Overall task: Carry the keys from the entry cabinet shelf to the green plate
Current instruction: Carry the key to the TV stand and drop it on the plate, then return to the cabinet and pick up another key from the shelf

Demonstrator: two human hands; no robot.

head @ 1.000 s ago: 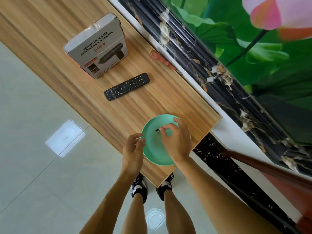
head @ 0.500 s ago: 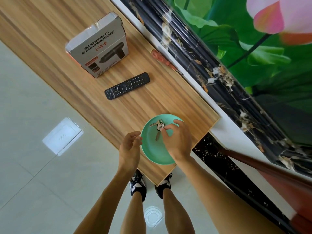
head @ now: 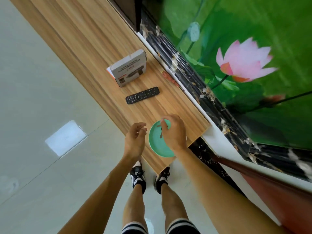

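The green plate [head: 156,144] sits near the right end of the wooden cabinet top [head: 94,48]. The keys [head: 160,135] rest in the plate, mostly hidden under my fingers, with one key blade showing. My right hand [head: 173,132] is over the plate's right half, its thumb and forefinger pinched at the keys' upper end. My left hand [head: 135,141] hovers just left of the plate's rim, fingers loosely curled and apart, holding nothing.
A black remote [head: 142,95] lies beyond the plate. Further back a grey product box [head: 129,70] stands upright. A small red object [head: 168,78] lies at the back edge by the marble trim. The cabinet's corner ends just right of the plate, and my feet stand at its front edge.
The keys came down onto the plate under my right hand and now rest there. My left hand has drifted slightly off the plate's rim. The camera has lifted and pulled back.
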